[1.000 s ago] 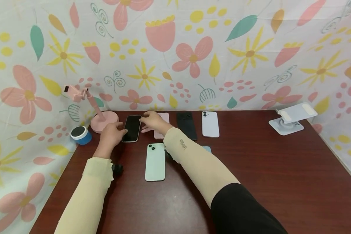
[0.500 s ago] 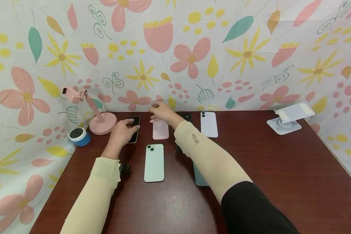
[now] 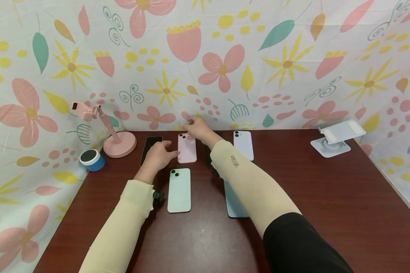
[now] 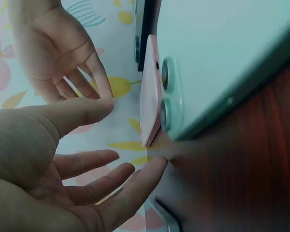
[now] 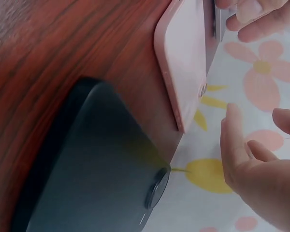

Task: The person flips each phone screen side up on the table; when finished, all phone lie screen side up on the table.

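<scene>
A pink phone (image 3: pixel 187 151) lies back up on the dark wooden table, between my two hands. My left hand (image 3: pixel 158 155) hovers at its left side, fingers loosely spread and holding nothing. Over its top end is my right hand (image 3: pixel 199 129), fingers slightly bent; the right wrist view shows it apart from the phone. A phone with a black screen (image 3: pixel 147 148) is partly covered by my left hand. Nearer me lies a mint green phone (image 3: pixel 179 191). In the right wrist view a dark phone (image 5: pixel 101 169) lies beside the pink one, mostly hidden by my right arm from the head camera.
A white phone (image 3: pixel 244 145) and a blue-grey phone (image 3: pixel 235 203) lie to the right, the latter partly under my arm. At the back left stand a pink stand (image 3: pixel 119 145) and a blue-and-white jar (image 3: pixel 93 161). A white folding stand (image 3: pixel 338 136) is at right.
Both hands have moved rightward from the sides of the black-screen phone to the pink phone. The phones appear to lie where they were.
</scene>
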Available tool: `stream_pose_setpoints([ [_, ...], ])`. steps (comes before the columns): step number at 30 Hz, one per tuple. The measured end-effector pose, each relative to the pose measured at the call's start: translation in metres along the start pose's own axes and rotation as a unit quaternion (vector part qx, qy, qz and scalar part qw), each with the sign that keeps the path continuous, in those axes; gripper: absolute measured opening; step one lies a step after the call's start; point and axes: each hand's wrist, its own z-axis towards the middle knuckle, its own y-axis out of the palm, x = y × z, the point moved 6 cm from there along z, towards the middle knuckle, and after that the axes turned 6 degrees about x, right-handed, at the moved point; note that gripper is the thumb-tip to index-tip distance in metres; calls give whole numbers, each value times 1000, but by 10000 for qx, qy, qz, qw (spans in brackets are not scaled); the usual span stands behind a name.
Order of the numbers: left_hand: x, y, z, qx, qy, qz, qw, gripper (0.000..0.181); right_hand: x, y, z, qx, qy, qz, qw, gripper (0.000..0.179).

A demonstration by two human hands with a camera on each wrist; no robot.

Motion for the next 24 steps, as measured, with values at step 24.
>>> stream_pose_setpoints([
  [24, 32, 32, 0, -24, 605, 974, 9934, 69, 23, -10, 6, 286, 235, -1389, 9896, 59],
])
